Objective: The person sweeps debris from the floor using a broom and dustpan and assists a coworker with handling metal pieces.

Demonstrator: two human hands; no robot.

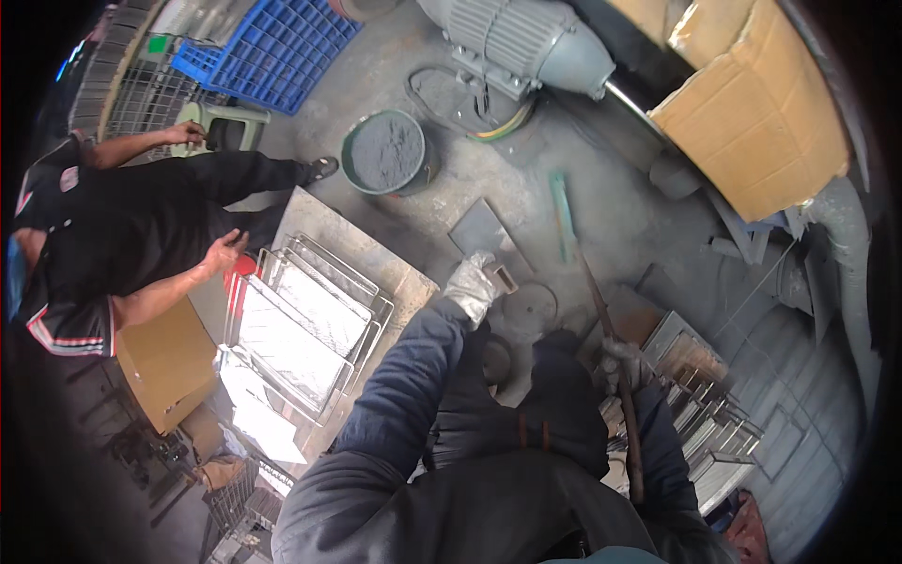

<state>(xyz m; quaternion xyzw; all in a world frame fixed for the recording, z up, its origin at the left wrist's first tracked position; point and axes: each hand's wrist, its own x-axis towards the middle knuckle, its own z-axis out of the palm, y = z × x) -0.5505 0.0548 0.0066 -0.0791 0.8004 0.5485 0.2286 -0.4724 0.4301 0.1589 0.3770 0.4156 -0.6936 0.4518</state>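
The left hand [473, 285], in a pale grey work glove, was closed around a small rectangular metal piece [501, 276] and held it out over the dusty floor [601, 216], just above a round plate [531, 305] lying there. The right hand [624, 362], also gloved, gripped a long rusty rod [615, 362] that ran slantwise from the floor near the round plate down past the person's right forearm. Just right of that hand lay a heap of shiny metal frames [705, 404]. Left of the left forearm, a stack of rectangular wire-rimmed metal trays [305, 315] rested on a flat board [371, 249]. Farther out stood a green bucket [383, 150] filled with grey powder, a grey electric motor [521, 38] and a blue plastic crate [272, 47]. A cardboard box [761, 113] sat at the upper right. At the left, another person in dark clothes [122, 226] had one bare hand open near the trays.
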